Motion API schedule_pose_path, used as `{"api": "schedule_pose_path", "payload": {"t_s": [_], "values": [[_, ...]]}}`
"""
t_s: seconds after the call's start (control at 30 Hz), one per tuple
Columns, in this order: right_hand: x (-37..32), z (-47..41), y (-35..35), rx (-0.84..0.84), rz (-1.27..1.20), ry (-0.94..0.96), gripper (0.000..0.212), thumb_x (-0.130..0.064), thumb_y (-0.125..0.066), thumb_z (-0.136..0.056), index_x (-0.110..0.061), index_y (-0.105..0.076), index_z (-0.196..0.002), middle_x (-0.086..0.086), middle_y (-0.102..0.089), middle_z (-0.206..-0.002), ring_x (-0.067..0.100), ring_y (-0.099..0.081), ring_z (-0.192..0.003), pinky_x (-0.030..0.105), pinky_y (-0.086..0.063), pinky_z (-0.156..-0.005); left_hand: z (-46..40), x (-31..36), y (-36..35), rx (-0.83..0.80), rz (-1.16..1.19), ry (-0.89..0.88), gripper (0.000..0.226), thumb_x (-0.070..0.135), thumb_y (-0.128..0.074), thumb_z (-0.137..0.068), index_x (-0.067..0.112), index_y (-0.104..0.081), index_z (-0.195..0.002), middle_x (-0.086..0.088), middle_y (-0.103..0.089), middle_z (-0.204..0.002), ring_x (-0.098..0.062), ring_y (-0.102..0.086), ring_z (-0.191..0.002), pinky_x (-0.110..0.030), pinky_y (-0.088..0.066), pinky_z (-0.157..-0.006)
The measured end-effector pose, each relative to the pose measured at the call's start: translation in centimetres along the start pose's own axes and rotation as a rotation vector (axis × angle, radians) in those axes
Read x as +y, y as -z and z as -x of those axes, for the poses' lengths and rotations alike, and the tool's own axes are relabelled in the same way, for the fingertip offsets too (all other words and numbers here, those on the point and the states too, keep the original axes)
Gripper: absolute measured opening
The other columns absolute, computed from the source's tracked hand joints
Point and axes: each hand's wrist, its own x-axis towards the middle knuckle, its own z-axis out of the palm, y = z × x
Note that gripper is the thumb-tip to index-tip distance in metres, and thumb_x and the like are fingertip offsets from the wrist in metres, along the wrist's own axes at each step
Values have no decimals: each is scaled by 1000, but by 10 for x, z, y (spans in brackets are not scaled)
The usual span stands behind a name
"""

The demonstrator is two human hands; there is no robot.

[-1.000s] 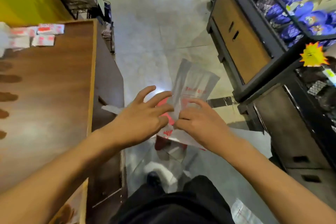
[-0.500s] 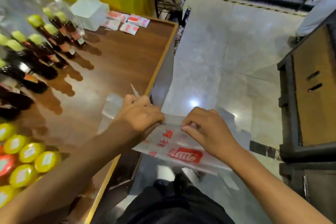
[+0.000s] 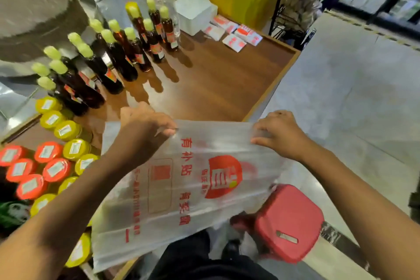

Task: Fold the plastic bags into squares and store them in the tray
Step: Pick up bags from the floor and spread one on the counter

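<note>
Plastic bag (image 3: 195, 179), translucent with red print, spread flat, top edge pinched by left grip (image 3: 145, 129) and right grip (image 3: 279, 134).

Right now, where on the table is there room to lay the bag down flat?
Bare wood lies between the dark bottles, the folded squares, the table's right edge and the held bag. The left side is crowded with jars.

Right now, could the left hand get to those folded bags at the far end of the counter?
Probably not yet. The left hand is pinching the plastic bag, and the folded bags lie well beyond it at the far corner. The bare counter between them blocks nothing.
</note>
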Motion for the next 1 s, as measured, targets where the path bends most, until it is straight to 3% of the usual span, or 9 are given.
{"api": "schedule_pose_path", "payload": {"t_s": [0.1,0.23,0.37,0.47,0.53,0.73,0.87,0.93,1.0], "values": [[-4,-63,15,46,65,43,16,-42,-69,-92,-27,-71,-99,-9,-69,-93,17,-59,-102,39,-25,-105,-13,-41,3,113,8,-26,23,33,-63,-96,25,-74,-78,14,-62,-80,1,-40,-87,-21,-24,-90],[-11,-141,33,73,150,78,19,-42,-68,-92,-26,-73,-102,-2,-73,-102,27,-62,-106,38,-28,-101,-35,-95,4,114,-92,99,27,48,-51,-94,34,-69,-80,11,-58,-88,-11,-45,-95,-30,-16,-83],[-28,-212,47,139,252,203,15,-30,-70,-93,-16,-76,-94,5,-73,-99,32,-65,-96,40,-42,-88,-53,-118,7,131,-66,98,20,3,-80,-80,20,-70,-78,1,-62,-70,-14,-56,-64,-17,-29,-60],[-33,-263,49,80,312,225,16,-28,-66,-96,-15,-76,-98,8,-71,-103,34,-60,-102,43,-42,-90,-63,-138,2,132,28,224,11,7,-78,-84,9,-75,-95,-9,-73,-86,-28,-68,-74,-29,-45,-65],[-34,-292,42,69,303,258,16,-26,-64,-97,-14,-75,-101,9,-70,-105,33,-58,-101,45,-41,-92,-70,-152,-12,117,91,370,10,12,-73,-90,10,-74,-99,-6,-73,-94,-26,-66,-83,-30,-42,-70],[-20,-385,3,59,354,328,15,-25,-60,-99,-23,-72,-89,0,-68,-97,25,-56,-100,37,-26,-90,-105,-188,-55,170,1,507,7,16,-76,-88,11,-72,-91,-7,-73,-82,-27,-69,-75,-30,-44,-67],[-3,-451,-35,-43,290,404,20,-26,-60,-98,-18,-68,-82,1,-66,-91,27,-57,-98,39,-27,-90,-121,-217,-89,173,14,647,8,24,-67,-91,18,-69,-87,-5,-71,-79,-30,-67,-74,-43,-53,-73],[6,-478,-53,-87,244,443,20,-26,-60,-98,-17,-68,-83,2,-66,-89,28,-58,-97,41,-29,-90,-129,-229,-107,99,-30,725,6,23,-66,-90,19,-68,-86,-6,-71,-78,-31,-66,-77,-45,-46,-75],[13,-499,-71,-127,280,468,23,-26,-56,-101,-24,-60,-79,-2,-58,-85,25,-57,-94,39,-25,-87,-140,-236,-126,9,-111,806,7,14,-64,-89,18,-64,-83,-5,-67,-76,-32,-62,-81,-39,-26,-74]]}}
